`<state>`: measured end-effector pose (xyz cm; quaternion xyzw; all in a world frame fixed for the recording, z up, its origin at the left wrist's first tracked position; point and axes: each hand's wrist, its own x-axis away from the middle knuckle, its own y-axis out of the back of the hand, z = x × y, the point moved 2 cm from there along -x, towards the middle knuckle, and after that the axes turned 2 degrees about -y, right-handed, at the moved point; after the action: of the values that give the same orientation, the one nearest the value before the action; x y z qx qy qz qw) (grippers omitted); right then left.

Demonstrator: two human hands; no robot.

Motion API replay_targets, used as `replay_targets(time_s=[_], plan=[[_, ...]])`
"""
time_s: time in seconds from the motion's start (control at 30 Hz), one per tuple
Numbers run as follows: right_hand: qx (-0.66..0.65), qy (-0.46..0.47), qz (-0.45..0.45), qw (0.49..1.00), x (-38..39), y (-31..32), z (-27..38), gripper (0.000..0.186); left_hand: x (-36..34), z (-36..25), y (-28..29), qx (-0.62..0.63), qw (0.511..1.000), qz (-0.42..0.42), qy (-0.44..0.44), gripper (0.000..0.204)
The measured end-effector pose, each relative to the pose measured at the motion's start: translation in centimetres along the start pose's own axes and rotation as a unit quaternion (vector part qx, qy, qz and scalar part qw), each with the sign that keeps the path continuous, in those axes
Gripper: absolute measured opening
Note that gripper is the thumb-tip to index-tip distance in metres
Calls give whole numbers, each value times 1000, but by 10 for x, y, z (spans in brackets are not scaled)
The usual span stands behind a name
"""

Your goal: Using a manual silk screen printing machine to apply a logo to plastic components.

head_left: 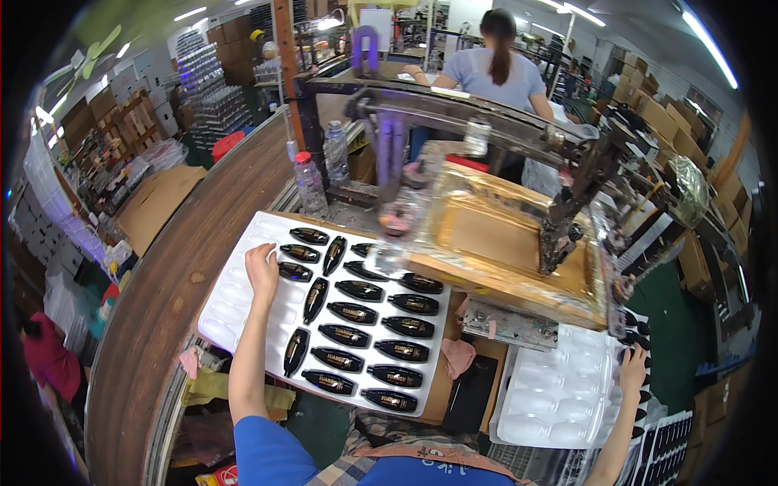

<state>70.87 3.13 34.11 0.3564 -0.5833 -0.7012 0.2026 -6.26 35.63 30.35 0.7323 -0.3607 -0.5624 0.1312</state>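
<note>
My left hand [262, 271] is over the left part of a white moulded tray [243, 296], its fingers slightly bent and apart. Its fingertips are beside the end of a glossy black bottle [295, 271]. More black bottles, such as one with gold print [352, 313], lie in rows in the tray's hollows, a few turned nearly upright. On the far right, my right hand [634, 369] reaches past a second white tray [547, 397] with bare hollows. Its fingers close on a black bottle [625, 355], partly hidden by the hand, near several other black bottles.
A printing machine with a wooden-framed screen [510, 235] stands ahead, between the trays. Bottles with a red cap [309, 182] and clear sides stand left of it. A long brown belt [154, 308] curves along the left. Another person [494, 73] works beyond the machine.
</note>
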Motion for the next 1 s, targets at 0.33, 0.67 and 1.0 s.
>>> replay_targets(time_s=[0.33,0.67,1.0], plan=[[-482,125,71,864,52,76,175,43,-16,-266,-61,331,895,175,-243,31],[-367,281,152,874,75,110,328,41,-30,-237,-113,697,642,311,71,28],[-363,140,-35,921,32,38,188,34,-13,-20,46,363,893,141,223,21]])
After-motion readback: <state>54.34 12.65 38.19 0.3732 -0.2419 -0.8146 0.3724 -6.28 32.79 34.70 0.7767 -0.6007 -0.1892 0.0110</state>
